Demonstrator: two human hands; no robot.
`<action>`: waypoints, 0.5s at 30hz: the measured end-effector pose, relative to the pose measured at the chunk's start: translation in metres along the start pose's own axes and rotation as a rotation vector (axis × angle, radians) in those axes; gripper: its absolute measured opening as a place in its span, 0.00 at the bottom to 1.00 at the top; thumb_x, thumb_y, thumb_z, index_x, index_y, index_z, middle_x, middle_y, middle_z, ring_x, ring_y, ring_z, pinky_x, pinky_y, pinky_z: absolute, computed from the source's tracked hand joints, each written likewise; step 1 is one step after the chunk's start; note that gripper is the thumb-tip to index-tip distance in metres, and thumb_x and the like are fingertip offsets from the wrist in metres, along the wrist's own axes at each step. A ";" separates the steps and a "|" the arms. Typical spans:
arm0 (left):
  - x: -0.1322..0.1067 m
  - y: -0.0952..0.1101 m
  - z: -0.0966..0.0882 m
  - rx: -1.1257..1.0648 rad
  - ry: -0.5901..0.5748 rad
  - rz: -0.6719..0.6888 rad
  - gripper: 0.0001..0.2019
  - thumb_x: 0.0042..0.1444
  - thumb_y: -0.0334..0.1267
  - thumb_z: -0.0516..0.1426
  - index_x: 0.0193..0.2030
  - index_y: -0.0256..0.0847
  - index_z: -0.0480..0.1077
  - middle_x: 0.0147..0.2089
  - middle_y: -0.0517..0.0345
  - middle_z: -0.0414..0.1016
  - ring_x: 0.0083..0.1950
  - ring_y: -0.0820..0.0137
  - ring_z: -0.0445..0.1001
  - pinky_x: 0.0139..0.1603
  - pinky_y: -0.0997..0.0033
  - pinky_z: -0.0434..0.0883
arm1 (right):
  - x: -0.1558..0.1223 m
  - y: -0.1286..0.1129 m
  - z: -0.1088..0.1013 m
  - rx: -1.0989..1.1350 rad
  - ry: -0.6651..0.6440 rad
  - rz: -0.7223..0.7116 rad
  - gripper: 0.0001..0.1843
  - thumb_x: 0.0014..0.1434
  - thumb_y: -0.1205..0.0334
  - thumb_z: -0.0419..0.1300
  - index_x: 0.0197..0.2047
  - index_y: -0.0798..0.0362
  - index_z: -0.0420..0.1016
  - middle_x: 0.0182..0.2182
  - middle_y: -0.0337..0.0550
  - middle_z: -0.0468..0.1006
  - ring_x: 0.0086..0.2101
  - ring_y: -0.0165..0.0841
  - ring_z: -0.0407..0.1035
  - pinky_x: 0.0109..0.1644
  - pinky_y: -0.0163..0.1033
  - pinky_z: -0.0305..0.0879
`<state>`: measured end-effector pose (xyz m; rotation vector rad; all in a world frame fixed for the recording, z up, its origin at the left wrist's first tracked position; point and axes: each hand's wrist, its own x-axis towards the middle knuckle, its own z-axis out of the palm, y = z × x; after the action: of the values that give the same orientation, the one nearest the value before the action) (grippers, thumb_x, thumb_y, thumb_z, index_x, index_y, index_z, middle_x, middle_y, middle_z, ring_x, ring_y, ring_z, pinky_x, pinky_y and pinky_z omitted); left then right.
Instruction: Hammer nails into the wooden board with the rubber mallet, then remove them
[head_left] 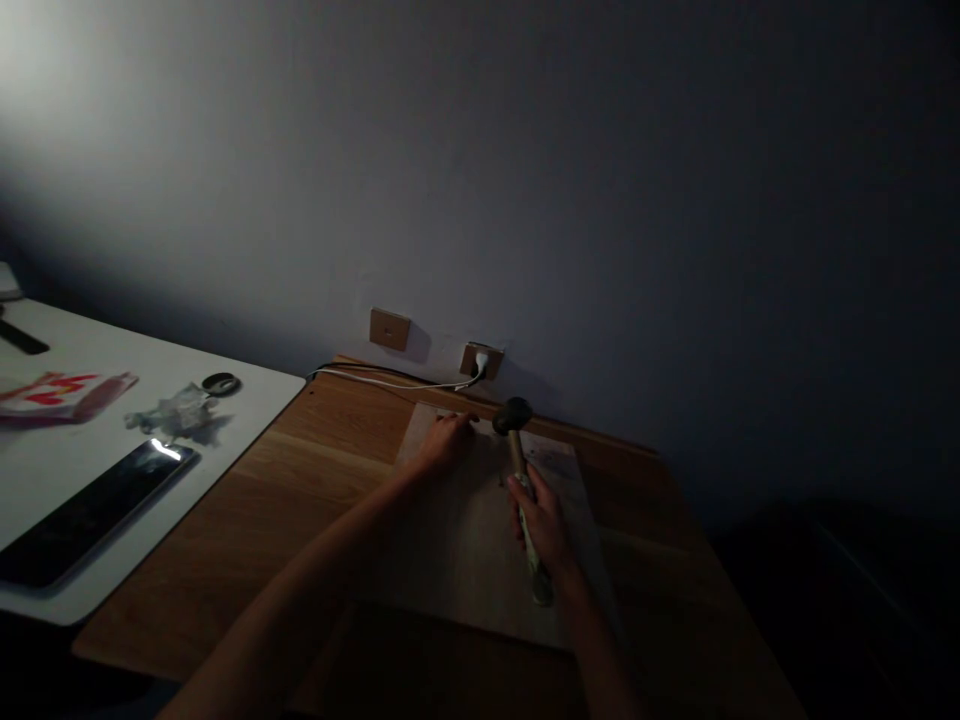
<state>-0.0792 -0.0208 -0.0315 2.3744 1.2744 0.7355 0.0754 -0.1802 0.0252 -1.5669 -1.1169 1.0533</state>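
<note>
My right hand (541, 515) is wrapped around the handle of a hammer (517, 450). Its dark head points away from me, over the upper part of a pale wooden board (465, 560). Left of the hammer head, my left hand (448, 440) rests at the far edge of the board with its fingers curled together. Whatever it may pinch is too dark and small to make out. The board lies flat on a brown wooden table (277, 510).
A wall socket (484, 360) with a plug and white cable (390, 382) sits behind the table. On the white table (247, 385) to the left lie a dark phone-like slab (90, 515), a tape roll (221, 384), crumpled clear plastic (180, 412) and a red-and-white packet (67, 395).
</note>
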 end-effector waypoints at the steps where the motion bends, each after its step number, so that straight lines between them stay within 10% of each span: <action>1: 0.000 0.000 0.000 0.004 0.000 -0.006 0.19 0.60 0.31 0.55 0.58 0.41 0.70 0.47 0.52 0.82 0.50 0.63 0.79 0.57 0.63 0.69 | 0.002 0.000 0.003 0.007 -0.012 -0.010 0.25 0.57 0.39 0.60 0.48 0.50 0.67 0.19 0.25 0.62 0.12 0.23 0.56 0.11 0.26 0.51; 9: 0.000 -0.002 0.002 0.032 -0.001 -0.011 0.20 0.60 0.31 0.57 0.59 0.41 0.67 0.46 0.52 0.82 0.48 0.64 0.79 0.53 0.66 0.69 | 0.008 0.010 0.017 -0.013 -0.101 0.045 0.23 0.56 0.39 0.60 0.42 0.50 0.67 0.20 0.25 0.62 0.12 0.22 0.56 0.11 0.27 0.52; 15: 0.000 -0.003 0.002 0.064 0.018 0.018 0.18 0.61 0.31 0.55 0.59 0.40 0.69 0.47 0.49 0.80 0.51 0.61 0.77 0.56 0.61 0.68 | -0.014 0.013 -0.015 -0.007 0.053 0.097 0.26 0.54 0.38 0.62 0.46 0.50 0.69 0.18 0.26 0.64 0.12 0.23 0.56 0.11 0.27 0.50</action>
<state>-0.0799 -0.0199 -0.0346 2.4380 1.3045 0.7333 0.0892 -0.1989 0.0173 -1.6588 -1.0188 1.0667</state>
